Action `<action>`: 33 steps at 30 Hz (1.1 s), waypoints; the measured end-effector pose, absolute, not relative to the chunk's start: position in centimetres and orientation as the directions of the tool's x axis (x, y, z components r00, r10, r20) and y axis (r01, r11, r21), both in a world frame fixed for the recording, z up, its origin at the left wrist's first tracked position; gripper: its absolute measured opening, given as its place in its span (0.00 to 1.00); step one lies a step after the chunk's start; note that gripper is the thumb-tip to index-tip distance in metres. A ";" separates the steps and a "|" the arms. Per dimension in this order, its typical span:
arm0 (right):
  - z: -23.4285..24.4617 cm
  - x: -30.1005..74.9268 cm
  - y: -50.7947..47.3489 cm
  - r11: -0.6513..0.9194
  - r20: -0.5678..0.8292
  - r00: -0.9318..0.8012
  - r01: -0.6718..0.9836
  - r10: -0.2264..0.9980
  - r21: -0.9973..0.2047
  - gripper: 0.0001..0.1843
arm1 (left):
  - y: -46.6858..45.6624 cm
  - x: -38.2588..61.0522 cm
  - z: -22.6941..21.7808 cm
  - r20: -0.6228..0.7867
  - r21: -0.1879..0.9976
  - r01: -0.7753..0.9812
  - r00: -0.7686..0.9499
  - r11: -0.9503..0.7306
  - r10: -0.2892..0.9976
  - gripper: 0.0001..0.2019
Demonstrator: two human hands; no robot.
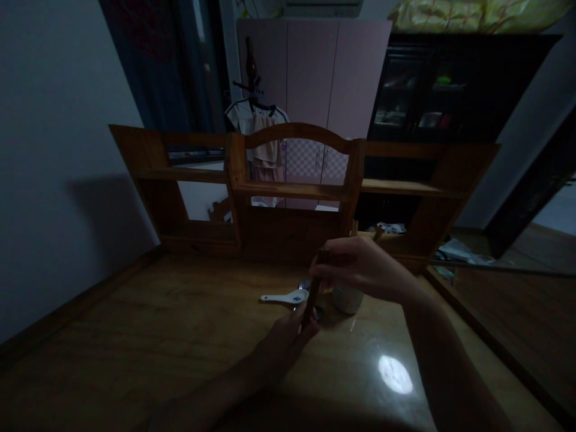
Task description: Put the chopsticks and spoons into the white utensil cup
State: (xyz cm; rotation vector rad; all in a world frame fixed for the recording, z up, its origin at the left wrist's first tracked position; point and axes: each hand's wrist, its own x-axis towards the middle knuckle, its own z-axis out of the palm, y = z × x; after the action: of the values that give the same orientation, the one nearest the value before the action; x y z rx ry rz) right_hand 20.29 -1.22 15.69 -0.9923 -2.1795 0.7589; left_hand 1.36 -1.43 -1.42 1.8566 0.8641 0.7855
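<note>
Above the wooden desk (148, 336), both my hands grip a bundle of dark chopsticks (312, 294) that stands nearly upright. My left hand (288, 339) is closed round the lower end. My right hand (355, 264) is closed round the upper end. Just behind the chopsticks a white ceramic spoon (284, 296) with blue marks lies on the desk. A pale cup (347, 299) stands under my right hand, partly hidden by it. A metal spoon tip shows dimly beside the chopsticks.
A wooden shelf unit (292, 192) runs along the back of the desk. A white wall (54, 180) closes the left side. A bright light spot (395, 374) reflects off the desk near my right forearm. Beyond stand a pink wardrobe (315, 78) and a dark cabinet (450, 90).
</note>
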 end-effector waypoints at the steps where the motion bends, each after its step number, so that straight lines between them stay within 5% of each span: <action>1: 16.3 20.9 -1.6 0.550 0.321 -0.496 0.434 0.807 -0.713 0.16 | -1.4 1.4 -1.4 0.187 0.904 0.234 0.536 -0.358 0.823 0.16; 6: 19.2 25.8 -4.2 0.514 0.597 0.009 0.497 0.802 -0.699 0.12 | -1.3 1.5 -1.6 0.234 0.907 0.211 0.467 -0.365 0.852 0.19; 11: 19.8 30.3 -5.4 0.331 0.611 0.365 0.592 0.703 -0.735 0.09 | -1.4 1.4 -1.9 0.260 0.891 0.224 0.463 -0.396 0.847 0.18; 16: 18.9 32.8 -4.2 0.246 0.582 0.350 0.661 0.734 -0.709 0.12 | -1.5 1.4 -1.6 0.233 0.871 0.276 0.496 -0.406 0.836 0.16; 26: 17.2 33.2 -0.3 0.138 0.313 0.225 0.567 0.923 -0.812 0.18 | -1.9 1.8 -0.7 0.264 0.786 0.356 0.547 -0.505 0.795 0.17; 33: 15.8 34.9 1.7 0.149 0.225 0.035 0.649 0.974 -0.746 0.22 | -1.8 1.8 -0.9 0.270 0.780 0.359 0.546 -0.513 0.793 0.15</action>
State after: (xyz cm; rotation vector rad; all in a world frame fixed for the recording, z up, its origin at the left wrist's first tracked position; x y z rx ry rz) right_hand 34.91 1.65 15.84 -1.5752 -1.6902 0.5571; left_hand 1.83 -1.80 -0.90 2.1051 0.9245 0.8247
